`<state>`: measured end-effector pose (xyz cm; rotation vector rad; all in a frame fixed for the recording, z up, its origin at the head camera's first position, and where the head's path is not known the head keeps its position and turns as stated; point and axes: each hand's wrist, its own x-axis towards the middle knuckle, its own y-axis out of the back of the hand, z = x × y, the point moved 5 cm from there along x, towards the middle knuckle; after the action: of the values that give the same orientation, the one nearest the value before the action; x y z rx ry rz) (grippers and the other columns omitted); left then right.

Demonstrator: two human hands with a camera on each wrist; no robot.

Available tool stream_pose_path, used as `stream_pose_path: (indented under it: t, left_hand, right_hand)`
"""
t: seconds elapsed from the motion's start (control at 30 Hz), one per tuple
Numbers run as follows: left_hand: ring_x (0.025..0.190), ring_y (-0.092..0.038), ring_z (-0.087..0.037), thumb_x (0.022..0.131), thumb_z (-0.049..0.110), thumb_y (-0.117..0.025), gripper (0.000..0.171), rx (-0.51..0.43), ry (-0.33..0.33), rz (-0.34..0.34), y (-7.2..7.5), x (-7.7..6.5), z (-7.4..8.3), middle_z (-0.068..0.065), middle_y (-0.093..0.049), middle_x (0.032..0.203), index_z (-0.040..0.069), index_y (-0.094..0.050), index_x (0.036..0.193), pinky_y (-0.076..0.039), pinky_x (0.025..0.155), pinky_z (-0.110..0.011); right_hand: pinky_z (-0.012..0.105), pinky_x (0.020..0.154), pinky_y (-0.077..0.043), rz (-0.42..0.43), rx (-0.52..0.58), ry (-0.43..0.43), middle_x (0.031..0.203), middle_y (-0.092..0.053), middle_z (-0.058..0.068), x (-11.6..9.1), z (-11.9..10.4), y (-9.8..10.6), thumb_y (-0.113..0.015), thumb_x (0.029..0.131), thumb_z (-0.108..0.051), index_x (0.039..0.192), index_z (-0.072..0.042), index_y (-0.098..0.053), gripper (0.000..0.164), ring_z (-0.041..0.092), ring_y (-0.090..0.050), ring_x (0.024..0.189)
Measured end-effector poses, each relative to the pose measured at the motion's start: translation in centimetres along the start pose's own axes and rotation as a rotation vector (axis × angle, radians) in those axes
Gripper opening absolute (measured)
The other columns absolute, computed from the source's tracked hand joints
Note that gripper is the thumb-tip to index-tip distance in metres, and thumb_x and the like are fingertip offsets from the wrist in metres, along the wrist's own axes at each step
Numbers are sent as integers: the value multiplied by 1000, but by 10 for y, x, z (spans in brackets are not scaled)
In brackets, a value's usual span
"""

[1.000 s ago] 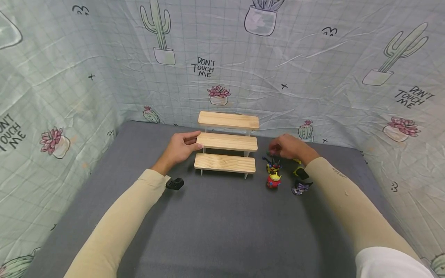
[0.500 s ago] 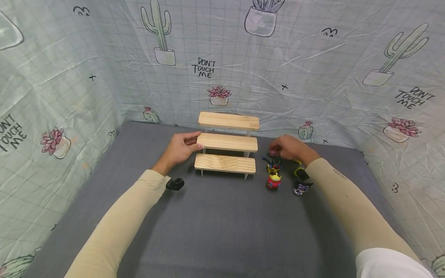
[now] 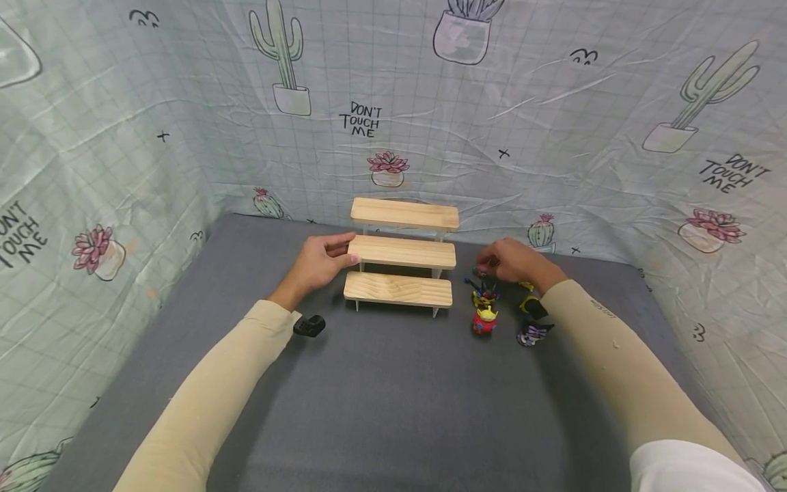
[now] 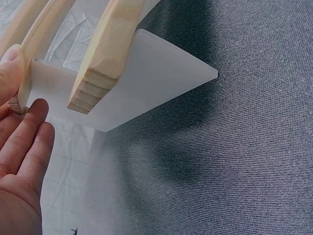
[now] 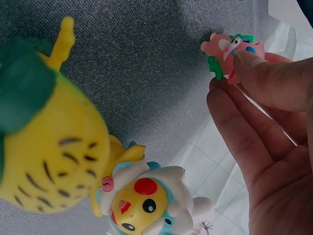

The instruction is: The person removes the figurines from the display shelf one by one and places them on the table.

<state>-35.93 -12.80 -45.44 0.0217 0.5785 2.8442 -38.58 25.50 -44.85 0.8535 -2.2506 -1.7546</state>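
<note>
My left hand (image 3: 316, 263) grips the left end of the middle step of a three-tier wooden display stand (image 3: 401, 251). In the left wrist view its thumb lies on the board (image 4: 41, 36) and the fingertips reach the other side. A frosted clear side panel (image 4: 146, 73) carries the boards. To the right of the stand, my right hand (image 3: 515, 261) pinches a small pink toy figure (image 5: 222, 49) with green parts between thumb and fingers. Near that hand in the right wrist view are a yellow figure (image 5: 54, 152) with dark green and a yellow-faced figure (image 5: 137, 200) in a white hood.
Just in front of the right hand stand a dark figure (image 3: 484, 294) with yellow and blue, and a red figure (image 3: 484, 322) with a yellow top. A black-and-purple figure (image 3: 532, 333) is farther right. Patterned cloth (image 3: 406, 82) encloses the grey surface (image 3: 393, 396).
The pink figure turns slightly in my right hand's fingers and shows more pink. My left hand and the stand keep their places.
</note>
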Motion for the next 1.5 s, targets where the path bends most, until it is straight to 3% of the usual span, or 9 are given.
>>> stream_pose_path:
  t: [0.67,0.97,1.2,1.5]
  left_hand:
    - [141,-58,-31,99,16,-74,58,2,0,4,1,-1,1,-15,-56,154,11,-54,153,-57,109,-44]
    - [140,-59,-31,98,16,-75,57,6,0,7,1,-2,1,-16,-57,154,12,-55,152,-57,109,-45]
    - [140,-59,-31,99,15,-74,57,10,-11,8,1,-1,1,-16,-58,153,12,-55,152,-58,109,-44]
    - [141,-59,-30,99,19,-74,57,15,0,-6,1,-2,3,-15,-58,153,13,-55,152,-57,110,-44]
  right_hand:
    - [53,94,-64,-4,42,8,111,-80,14,-3,-3,-1,-70,101,-17,112,-7,-79,18,34,-77,104]
    - [55,94,-62,-22,2,26,121,-77,20,-3,-5,-2,-68,96,0,121,-1,-77,27,37,-76,106]
    - [53,92,-64,-61,34,25,118,-77,19,-1,-6,-3,-51,82,19,120,-1,-77,50,34,-77,102]
    - [51,92,-64,-153,41,58,121,-77,16,1,-7,-5,-47,83,23,119,-7,-79,58,34,-76,105]
